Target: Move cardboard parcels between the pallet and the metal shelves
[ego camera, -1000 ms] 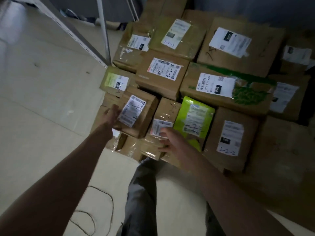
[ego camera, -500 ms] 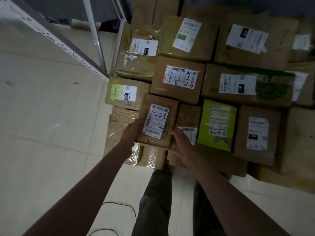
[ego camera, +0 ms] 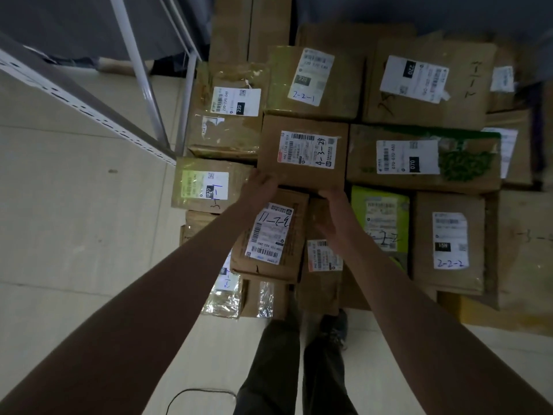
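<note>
Both arms reach forward and down over the stack of parcels. The left hand [ego camera: 259,187] lies at the near left corner of the brown parcel marked 4-3-24 [ego camera: 302,151], its fingers curled against the near edge. The right hand [ego camera: 330,194] meets the same near edge toward the right corner, fingers bent under or against the cardboard; how deep they go I cannot tell. The two hands stand apart, one at each end of that edge, and grip the box between them.

Directly under the wrists lies the parcel labelled 11-2-9 [ego camera: 270,235], tilted slightly, and just beside it on the right a narrower brown box [ego camera: 324,256] partly hidden by the right forearm. Further right sits a bright green parcel [ego camera: 380,218], then a brown box marked 2-2-2 [ego camera: 449,241]. To the left of the held box is a parcel with a green-tinted label [ego camera: 206,185]. Behind it stand a taped box with a 220 label [ego camera: 230,109], one marked 2-2-1 [ego camera: 311,79], and a large box with a tilted white label [ego camera: 419,82]. A long box with green print [ego camera: 425,158] touches the held parcel's right side.

At the upper left, the metal shelf [ego camera: 74,100] with its perforated rail and slim uprights stands next to the stack. The floor [ego camera: 74,235] is pale tile, with a dark cable [ego camera: 191,395] lying near the person's trouser legs [ego camera: 269,369] and dark shoe [ego camera: 335,327]. The room is dim.
</note>
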